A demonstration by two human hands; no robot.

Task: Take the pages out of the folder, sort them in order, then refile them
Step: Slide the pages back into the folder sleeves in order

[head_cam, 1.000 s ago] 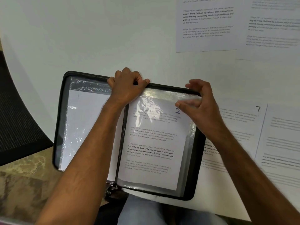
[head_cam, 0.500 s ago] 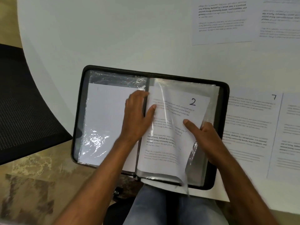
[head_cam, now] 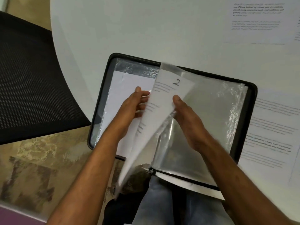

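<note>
A black zip folder (head_cam: 252, 101) lies open at the near edge of the white table (head_cam: 146, 30), overhanging my lap. The plastic sleeve holding the page marked 2 (head_cam: 164, 98) stands lifted above the spine, tilted leftward. My left hand (head_cam: 134, 108) holds its left side with fingers behind the sheet. My right hand (head_cam: 186, 120) pinches its right side, thumb on the front. An empty clear sleeve (head_cam: 211, 114) lies flat on the folder's right half. On the left half, a sleeve with a white page (head_cam: 126, 85) lies flat.
Loose printed pages lie on the table at the right (head_cam: 272, 135) and at the far right (head_cam: 256, 20). A black mesh chair (head_cam: 29, 78) stands to the left. Patterned floor (head_cam: 40, 168) shows below the table edge.
Both hands left the folder's top edge and took the page-2 sleeve. They have lifted it off the right half and swung it leftward, which uncovered the empty sleeve beneath.
</note>
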